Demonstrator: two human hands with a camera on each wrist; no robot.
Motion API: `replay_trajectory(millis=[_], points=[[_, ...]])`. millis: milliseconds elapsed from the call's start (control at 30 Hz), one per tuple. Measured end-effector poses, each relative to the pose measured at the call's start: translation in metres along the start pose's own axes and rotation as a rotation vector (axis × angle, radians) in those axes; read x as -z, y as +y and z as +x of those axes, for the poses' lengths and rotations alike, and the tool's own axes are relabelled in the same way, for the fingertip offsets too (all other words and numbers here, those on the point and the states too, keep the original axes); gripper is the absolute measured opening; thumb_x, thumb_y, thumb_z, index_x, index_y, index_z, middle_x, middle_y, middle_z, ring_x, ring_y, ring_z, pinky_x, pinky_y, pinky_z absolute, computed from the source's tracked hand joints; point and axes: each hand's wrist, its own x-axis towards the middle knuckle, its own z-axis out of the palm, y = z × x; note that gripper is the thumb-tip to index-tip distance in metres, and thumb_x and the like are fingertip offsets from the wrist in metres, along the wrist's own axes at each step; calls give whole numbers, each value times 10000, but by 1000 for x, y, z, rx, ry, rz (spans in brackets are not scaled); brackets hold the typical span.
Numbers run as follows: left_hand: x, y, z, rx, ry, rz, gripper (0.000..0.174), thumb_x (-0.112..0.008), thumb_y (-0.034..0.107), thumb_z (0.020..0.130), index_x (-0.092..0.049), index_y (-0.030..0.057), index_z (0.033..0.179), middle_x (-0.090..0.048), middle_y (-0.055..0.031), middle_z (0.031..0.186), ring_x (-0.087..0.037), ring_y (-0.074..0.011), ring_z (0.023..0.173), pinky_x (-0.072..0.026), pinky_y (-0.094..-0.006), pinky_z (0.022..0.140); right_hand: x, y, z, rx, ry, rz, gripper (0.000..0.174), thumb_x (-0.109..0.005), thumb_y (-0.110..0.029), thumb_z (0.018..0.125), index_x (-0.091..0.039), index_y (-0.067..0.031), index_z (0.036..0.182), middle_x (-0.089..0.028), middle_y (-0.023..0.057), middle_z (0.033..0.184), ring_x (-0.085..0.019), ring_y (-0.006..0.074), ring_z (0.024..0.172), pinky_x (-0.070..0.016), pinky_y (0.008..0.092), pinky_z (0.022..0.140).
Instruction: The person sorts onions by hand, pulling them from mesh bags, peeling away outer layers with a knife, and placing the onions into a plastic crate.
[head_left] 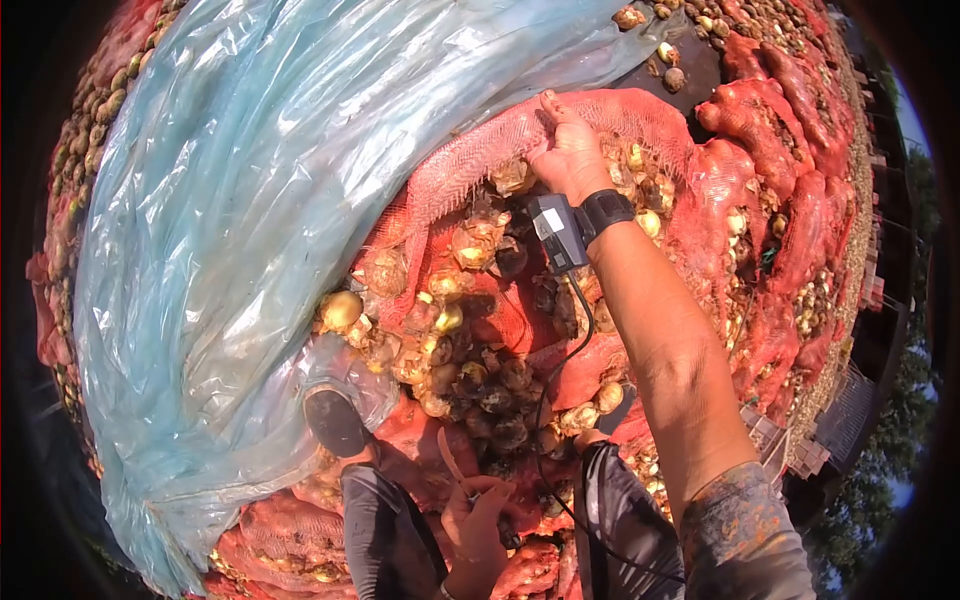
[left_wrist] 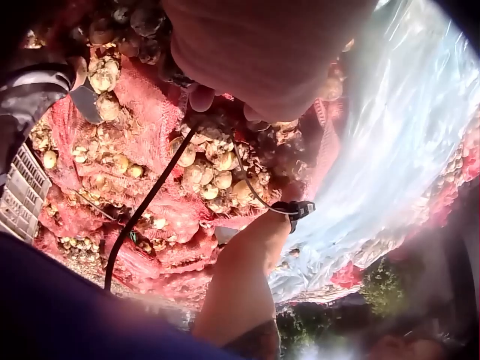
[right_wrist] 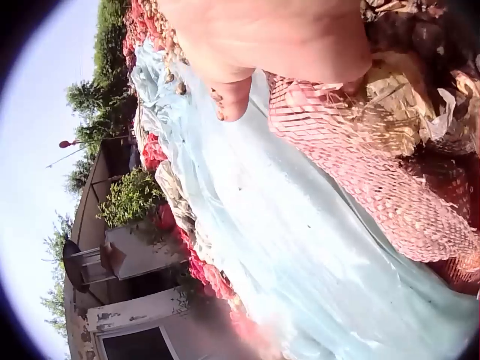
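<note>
My right hand (head_left: pixel 572 152) grips the folded rim of a red mesh sack (head_left: pixel 480 150), its thumb extended at the rim. In the right wrist view the mesh (right_wrist: pixel 337 135) passes under the palm, and the other fingers are mostly hidden. Onions (head_left: pixel 475 245) with dry, peeling skins lie within and below the sack's mouth. Low between the knees, my left hand (head_left: pixel 478 525) has curled fingers at the end of a thin reddish strip (head_left: pixel 450 455). The left wrist view shows that hand's back large, with fingertips (left_wrist: pixel 201 97) above the onions.
A pale blue plastic sheet (head_left: pixel 250 200) spreads over the left side. More filled red mesh sacks (head_left: pixel 770 130) lie at the right. A black cable (head_left: pixel 545 400) hangs from the right wrist camera past the legs. A shoe (head_left: pixel 335 420) stands by the sheet's edge.
</note>
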Motion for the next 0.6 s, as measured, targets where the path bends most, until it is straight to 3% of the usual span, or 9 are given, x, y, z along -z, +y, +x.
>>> replay_trajectory(millis=[33,133,167,200,267,333,467,533,600], points=[[0,0,1,-3,1,-3,78,-607,56,874,-595,23,944,-672,-141,890,-643,-204,579,-504,-306,455,7,6,17,-100,-77,41,140,-678,-78,887,-630,-46,1015,-650,76,1001,-609,253,885,-522,442,792],[-9,7,-3,5,9,-34,74,-602,59,880,-591,23,944,-671,-141,892,-646,-207,580,-504,-308,453,37,9,10,-199,-199,-71,101,-594,-69,932,-622,-23,1018,-658,109,1017,-631,299,933,-528,486,866],[-8,4,-3,8,9,-36,74,-602,59,880,-591,23,944,-671,-141,892,-646,-207,580,-504,-308,453,43,4,-6,-187,-187,-72,119,-539,-49,948,-607,-16,1040,-646,112,912,-648,267,801,-568,423,753],[-6,1,-2,-4,5,-43,69,-601,60,882,-591,23,939,-669,-141,889,-645,-210,576,-505,-312,450,62,2,-9,-187,-185,-75,119,-539,-49,948,-607,-16,1040,-646,112,912,-648,267,801,-568,423,753],[-5,-3,3,-21,1,-55,64,-600,62,884,-591,24,935,-668,-140,886,-644,-212,571,-506,-315,448,106,-5,-6,-191,-286,-46,140,-526,-26,941,-596,-17,1063,-614,79,803,-622,193,661,-558,323,596],[-4,-9,3,-52,-6,-14,64,-596,64,889,-588,23,937,-665,-146,881,-643,-215,566,-507,-321,441,128,-27,-53,-195,-353,-26,149,-526,-23,942,-586,-14,1078,-580,48,740,-572,129,565,-501,257,482],[-3,-18,9,-85,22,-29,74,-596,64,894,-581,23,953,-665,-149,879,-645,-214,570,-509,-323,441,165,-67,-108,-156,-115,-87,160,-550,-21,930,-582,-18,1087,-612,60,783,-568,132,579,-498,254,485],[-9,-17,4,6,34,-51,83,-599,63,899,-575,19,965,-664,-153,876,-645,-212,569,-510,-325,446,193,-82,-132,-133,-340,-117,190,-604,-48,911,-594,-42,1101,-592,42,722,-559,142,571,-465,257,478],[-14,-16,1,35,27,-35,79,-598,61,902,-574,18,964,-664,-154,874,-645,-212,570,-511,-326,449,197,-96,-147,-151,-290,-48,192,-588,-49,928,-592,-31,1119,-628,56,790,-623,156,642,-517,266,523]])
